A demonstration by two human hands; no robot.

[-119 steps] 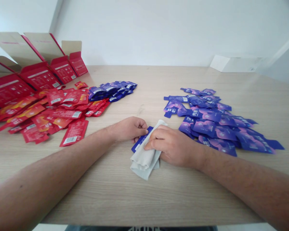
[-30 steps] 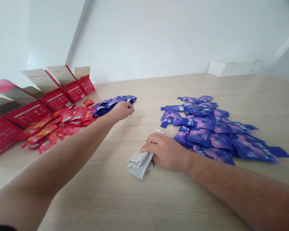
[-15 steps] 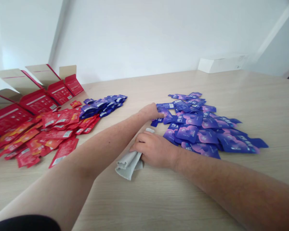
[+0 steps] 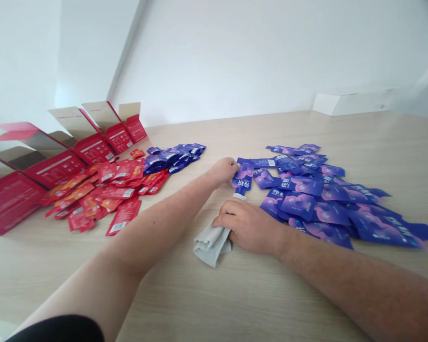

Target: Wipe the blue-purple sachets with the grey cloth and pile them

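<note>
My left hand (image 4: 225, 172) reaches to the left edge of the purple sachet pile (image 4: 306, 194). Its fingers pinch a single purple sachet (image 4: 244, 172) with a pink pattern and white lettering. My right hand (image 4: 253, 225) is closed around a folded grey-white cloth (image 4: 212, 243), which hangs out below the fingers. The cloth's upper end shows above this hand, right at the lower edge of the pinched sachet. Whether cloth and sachet touch, I cannot tell.
On the left lie red sachets (image 4: 123, 192) and a smaller heap of dark blue sachets (image 4: 174, 156). Behind them stands a row of red boxes (image 4: 92, 149) with raised flaps. A white box (image 4: 353, 102) sits at the back right, near the wall.
The view has turned left, so everything sits further right. My left hand has gripped a purple sachet, which now shows more fully. My right hand keeps the cloth.
</note>
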